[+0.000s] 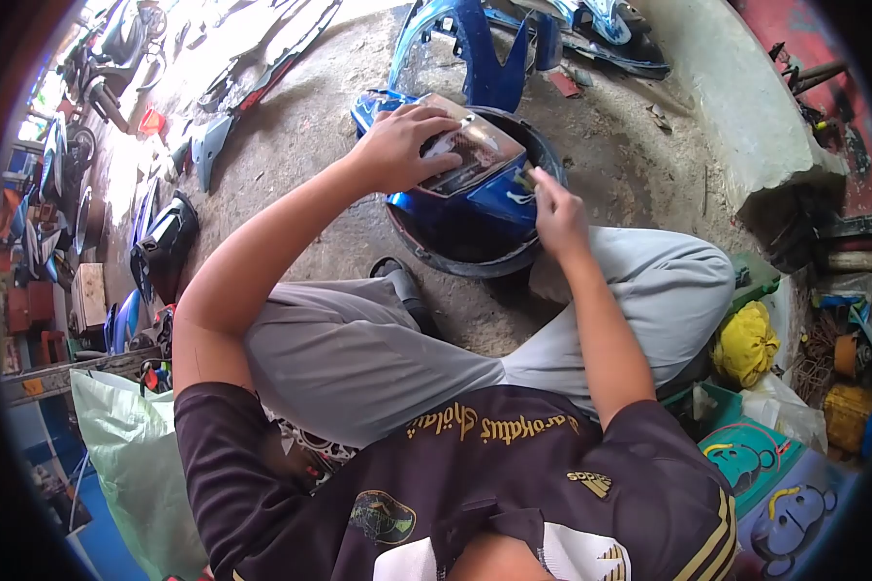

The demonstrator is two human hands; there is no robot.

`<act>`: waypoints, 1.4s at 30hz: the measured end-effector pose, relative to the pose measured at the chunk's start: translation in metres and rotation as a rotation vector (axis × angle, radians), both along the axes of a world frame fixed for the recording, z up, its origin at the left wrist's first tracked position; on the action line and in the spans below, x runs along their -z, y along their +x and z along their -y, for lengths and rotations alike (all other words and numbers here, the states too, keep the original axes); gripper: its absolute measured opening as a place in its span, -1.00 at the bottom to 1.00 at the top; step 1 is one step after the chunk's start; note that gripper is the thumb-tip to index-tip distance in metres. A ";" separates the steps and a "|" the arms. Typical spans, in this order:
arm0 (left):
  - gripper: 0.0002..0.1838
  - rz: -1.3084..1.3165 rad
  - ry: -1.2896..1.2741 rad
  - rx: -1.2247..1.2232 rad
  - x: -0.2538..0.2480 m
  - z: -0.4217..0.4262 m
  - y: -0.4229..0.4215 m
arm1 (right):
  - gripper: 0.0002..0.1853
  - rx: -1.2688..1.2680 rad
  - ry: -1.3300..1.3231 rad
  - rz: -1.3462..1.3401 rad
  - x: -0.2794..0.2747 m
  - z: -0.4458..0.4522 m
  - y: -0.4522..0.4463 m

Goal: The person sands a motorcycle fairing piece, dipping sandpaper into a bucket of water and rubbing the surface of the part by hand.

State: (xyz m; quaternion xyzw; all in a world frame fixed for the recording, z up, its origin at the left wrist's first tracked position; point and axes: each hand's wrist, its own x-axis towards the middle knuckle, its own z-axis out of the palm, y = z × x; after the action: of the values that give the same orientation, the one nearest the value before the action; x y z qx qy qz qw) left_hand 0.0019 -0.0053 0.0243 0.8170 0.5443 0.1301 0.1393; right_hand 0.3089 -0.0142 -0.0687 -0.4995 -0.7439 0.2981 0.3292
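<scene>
A glossy blue plastic panel [506, 201], which looks like a motorcycle fairing part, rests across a dark round basin [549, 145] between my legs. A shiny, see-through brownish piece [489, 136] lies on top of the panel. My left hand [407, 147] is spread over the panel's left side, with its fingers stretched out on the surface. At the panel's right edge, my right hand [560, 215] is closed in a pinch. A small yellowish-green bit [527, 177] shows by its fingertips, but I cannot make out what it is.
More blue fairing parts [494, 73] lie on the concrete floor ahead, near a pale wall [722, 107]. Dark panels and motorcycles stand to the left. A yellow plastic bag [746, 344] and teal box [770, 450] are at my right, a pale green sack [121, 455] at my left.
</scene>
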 end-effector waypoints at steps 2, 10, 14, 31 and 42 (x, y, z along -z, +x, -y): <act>-0.31 -0.005 -0.013 0.007 -0.004 -0.005 0.000 | -0.47 -0.128 0.194 0.135 0.004 0.006 0.002; -0.34 0.021 -0.052 -0.032 -0.005 -0.003 0.002 | -0.54 -0.028 -0.082 0.081 0.009 -0.004 0.006; -0.33 -0.009 -0.047 -0.020 -0.002 -0.006 0.002 | -0.52 -0.225 0.125 0.040 -0.016 0.027 -0.010; -0.34 0.015 -0.044 -0.028 -0.001 -0.009 0.001 | -0.60 0.149 -0.247 0.075 -0.004 -0.012 0.005; -0.33 0.006 -0.048 -0.027 -0.002 -0.008 0.001 | -0.58 0.170 -0.172 0.060 0.020 -0.012 0.009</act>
State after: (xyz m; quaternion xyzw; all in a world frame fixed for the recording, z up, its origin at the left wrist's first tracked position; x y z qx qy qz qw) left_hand 0.0027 0.0030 0.0262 0.8055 0.5579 0.1214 0.1588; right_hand 0.3183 -0.0018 -0.0890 -0.5957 -0.6800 0.3168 0.2870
